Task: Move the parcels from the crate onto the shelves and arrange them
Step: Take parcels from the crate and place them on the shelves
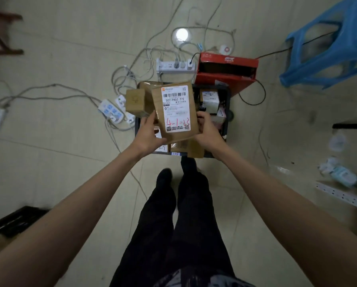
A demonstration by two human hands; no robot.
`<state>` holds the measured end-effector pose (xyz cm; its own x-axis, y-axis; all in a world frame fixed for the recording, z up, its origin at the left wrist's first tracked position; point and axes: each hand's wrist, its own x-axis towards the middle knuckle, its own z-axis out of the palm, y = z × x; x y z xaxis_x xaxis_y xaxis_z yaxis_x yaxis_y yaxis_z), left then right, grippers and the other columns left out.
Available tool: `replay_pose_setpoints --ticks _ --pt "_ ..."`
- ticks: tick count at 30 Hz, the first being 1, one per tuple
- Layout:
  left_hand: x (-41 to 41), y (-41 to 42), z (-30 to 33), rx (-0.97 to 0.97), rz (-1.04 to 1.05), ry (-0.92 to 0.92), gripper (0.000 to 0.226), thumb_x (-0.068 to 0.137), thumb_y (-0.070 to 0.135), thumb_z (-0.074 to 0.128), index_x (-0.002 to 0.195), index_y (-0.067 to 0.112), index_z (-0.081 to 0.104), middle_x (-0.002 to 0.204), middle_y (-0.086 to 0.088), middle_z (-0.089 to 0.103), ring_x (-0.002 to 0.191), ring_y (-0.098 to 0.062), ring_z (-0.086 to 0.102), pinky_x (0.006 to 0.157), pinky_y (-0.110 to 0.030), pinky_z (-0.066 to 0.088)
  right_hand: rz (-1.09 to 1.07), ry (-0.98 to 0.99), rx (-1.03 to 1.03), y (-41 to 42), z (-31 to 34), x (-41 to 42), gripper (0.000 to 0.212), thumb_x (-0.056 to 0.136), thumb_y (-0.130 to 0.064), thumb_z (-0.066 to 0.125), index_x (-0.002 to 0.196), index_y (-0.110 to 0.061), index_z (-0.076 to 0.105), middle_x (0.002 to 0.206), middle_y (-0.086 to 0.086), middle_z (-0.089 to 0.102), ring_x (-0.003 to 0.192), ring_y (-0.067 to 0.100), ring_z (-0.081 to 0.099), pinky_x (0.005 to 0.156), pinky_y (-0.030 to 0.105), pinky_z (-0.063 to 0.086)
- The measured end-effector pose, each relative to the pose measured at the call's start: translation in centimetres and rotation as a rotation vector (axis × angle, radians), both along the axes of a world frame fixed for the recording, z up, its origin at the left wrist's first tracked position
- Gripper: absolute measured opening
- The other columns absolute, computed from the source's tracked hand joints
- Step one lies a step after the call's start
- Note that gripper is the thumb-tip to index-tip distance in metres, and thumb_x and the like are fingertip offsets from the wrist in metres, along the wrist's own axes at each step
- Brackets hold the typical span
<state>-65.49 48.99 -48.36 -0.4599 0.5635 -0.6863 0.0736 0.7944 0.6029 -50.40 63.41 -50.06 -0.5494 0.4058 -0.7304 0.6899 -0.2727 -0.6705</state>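
Two hands grip one parcel above the crate — left hand and right hand at its near corners, long axis pointing far; a shelf edge is glimpsed right.

Bare forearms, black trousers, black shoes.
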Motion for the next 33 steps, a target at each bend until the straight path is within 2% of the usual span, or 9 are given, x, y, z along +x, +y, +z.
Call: replay_pose_setpoints --ticks 5,8,10,13,16,19,24,28,33 --pt "0.7 -1.3 5.5 0.051 -0.27 0.077 0.124 0.062 0.007 0.089 0.156 0.029 0.011 0.135 -0.003 0.032 0.119 -0.019 0.049 0.098 -0.03 0.049 0.011 0.014 0.113 -2.8 7.0 2.6 0.09 0.078 -0.007 0.081 0.15 -0.012 0.027 0.143 0.007 0.051 0.129 0.019 0.051 0.109 0.037 0.044" --pt "1.4 -1.0 9.1 0.112 -0.436 0.136 0.123 0.063 0.008 0.089 0.156 0.027 0.01 0.136 -0.008 0.036 0.104 -0.017 0.053 0.089 -0.02 0.044 0.012 0.036 0.209 -4.1 12.0 4.5 0.088 0.073 -0.009 0.08 0.147 -0.006 0.032 0.134 0.006 0.054 0.127 0.023 0.052 0.107 0.036 0.042" --pt "2.1 -0.3 11.4 0.136 -0.548 0.168 0.12 0.066 0.011 0.087 0.156 0.027 0.01 0.14 -0.01 0.037 0.11 -0.017 0.05 0.088 -0.017 0.038 -0.018 0.029 0.259 -5.0 14.8 6.1 0.087 0.071 -0.011 0.079 0.145 -0.002 0.034 0.128 0.002 0.051 0.125 0.022 0.051 0.107 0.035 0.041" --pt "3.4 1.5 14.9 0.19 -0.733 0.204 0.124 0.062 0.017 0.088 0.156 0.024 0.008 0.146 -0.012 0.037 0.135 -0.027 0.035 0.105 -0.029 0.035 -0.116 0.008 0.302 -6.1 18.9 9.0 0.103 0.062 -0.022 0.086 0.147 -0.006 0.03 0.133 -0.001 0.052 0.117 0.015 0.055 0.1 0.03 0.047" --pt "6.0 3.5 18.7 0.219 -0.93 0.232 0.127 0.054 0.025 0.089 0.155 0.024 0.012 0.143 -0.012 0.04 0.132 -0.032 0.039 0.11 -0.047 0.037 -0.216 -0.013 0.327 -7.4 22.7 12.9 0.085 0.076 -0.003 0.081 0.146 -0.005 0.033 0.125 -0.001 0.053 0.104 0.012 0.056 0.091 0.026 0.049" --pt "10.1 5.1 21.7 0.258 -1.054 0.257 0.124 0.055 0.021 0.088 0.155 0.023 0.014 0.137 -0.006 0.041 0.124 -0.027 0.044 0.107 -0.045 0.041 -0.31 -0.097 0.386 -9.0 25.7 17.2 0.085 0.076 -0.004 0.079 0.147 -0.007 0.032 0.128 0.005 0.055 0.114 0.025 0.056 0.098 0.043 0.05" --pt "18.6 6.9 25.6 0.306 -1.316 0.358 0.117 0.053 0.026 0.09 0.148 0.018 0.023 0.127 -0.008 0.044 0.118 -0.028 0.047 0.103 -0.04 0.043 -0.497 -0.196 0.458 -12.2 28.9 25.1 0.094 0.072 -0.001 0.078 0.15 -0.007 0.025 0.131 0.015 0.057 0.115 0.031 0.058 0.089 0.039 0.053" --pt "27.3 7.0 27.6 0.357 -1.486 0.365 0.111 0.055 0.022 0.091 0.146 0.016 0.027 0.13 -0.01 0.043 0.123 -0.031 0.047 0.107 -0.044 0.04 -0.638 -0.273 0.496 -15.7 30.8 32.6 0.096 0.073 -0.002 0.078 0.151 -0.007 0.024 0.135 0.015 0.055 0.118 0.03 0.057 0.09 0.039 0.053" --pt "38.9 5.2 28.9 0.411 -1.654 0.337 0.105 0.06 0.016 0.089 0.146 0.012 0.029 0.134 -0.012 0.041 0.125 -0.029 0.047 0.105 -0.032 0.038 -0.794 -0.349 0.483 -21.4 32.3 42.1 0.094 0.071 -0.006 0.082 0.148 -0.008 0.029 0.138 0.013 0.054 0.119 0.027 0.056 0.094 0.041 0.053"
